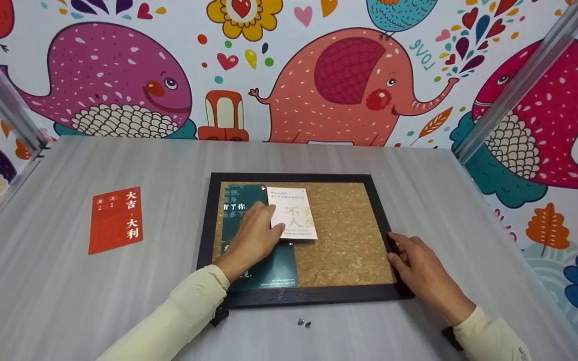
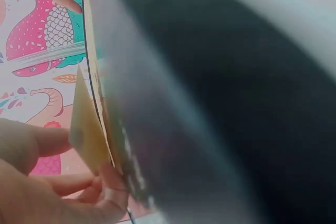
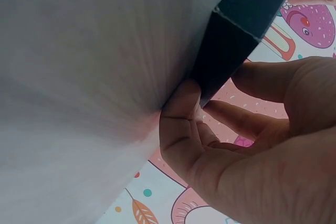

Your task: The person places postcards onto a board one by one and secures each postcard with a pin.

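Pinching a white card (image 1: 294, 208), left hand (image 1: 254, 233) kinda blocking green cards (image 1: 276, 271); right hand (image 1: 422, 265) gripping frame (image 1: 314, 296); tacks (image 1: 300, 322), red card (image 1: 115, 220) nearby

Left hand (image 1: 253, 231) partly hides green printed paper (image 1: 276, 268); white card (image 1: 291, 200): fine print illegible. Left wrist view: dark foreground (image 2: 210, 66) blurred.
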{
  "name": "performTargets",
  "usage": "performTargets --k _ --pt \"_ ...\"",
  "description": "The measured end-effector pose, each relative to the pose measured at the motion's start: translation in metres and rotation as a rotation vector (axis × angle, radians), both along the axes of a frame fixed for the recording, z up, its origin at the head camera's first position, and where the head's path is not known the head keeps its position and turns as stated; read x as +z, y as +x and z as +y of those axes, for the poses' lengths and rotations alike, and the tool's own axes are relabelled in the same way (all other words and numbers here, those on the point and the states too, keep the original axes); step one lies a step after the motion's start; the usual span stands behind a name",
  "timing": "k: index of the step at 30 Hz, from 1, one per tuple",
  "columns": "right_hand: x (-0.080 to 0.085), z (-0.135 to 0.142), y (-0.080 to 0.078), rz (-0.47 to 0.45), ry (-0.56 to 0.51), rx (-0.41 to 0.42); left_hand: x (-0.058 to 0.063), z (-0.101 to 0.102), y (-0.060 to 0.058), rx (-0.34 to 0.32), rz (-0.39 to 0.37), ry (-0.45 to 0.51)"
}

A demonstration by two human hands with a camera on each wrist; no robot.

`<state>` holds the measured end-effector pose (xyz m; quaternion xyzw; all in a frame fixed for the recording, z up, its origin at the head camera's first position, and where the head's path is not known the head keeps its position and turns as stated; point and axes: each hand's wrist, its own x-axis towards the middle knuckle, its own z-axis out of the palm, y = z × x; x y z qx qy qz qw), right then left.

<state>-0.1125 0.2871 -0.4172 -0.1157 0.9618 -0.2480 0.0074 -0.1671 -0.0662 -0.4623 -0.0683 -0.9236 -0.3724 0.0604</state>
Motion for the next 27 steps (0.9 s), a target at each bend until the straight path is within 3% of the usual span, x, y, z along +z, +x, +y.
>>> performTargets --k 5,9,21,27 --pt "0.001 0.0 0.0 -0.024 0.002 -0.007 0.007 -0.002 0.003 -0.044 -0.073 -0.067" --pt "0.002 0.001 0.0 -0.025 0.007 -0.012 0.022 -0.002 0.01 -0.058 -0.125 -0.092" --pt "0.001 0.002 0.001 0.011 -0.005 0.001 0.049 0.008 0.026 -0.109 0.063 -0.264" --pt "0.001 0.0 0.001 -0.003 -0.001 0.007 0.062 0.011 0.03 -0.12 0.017 -0.31"
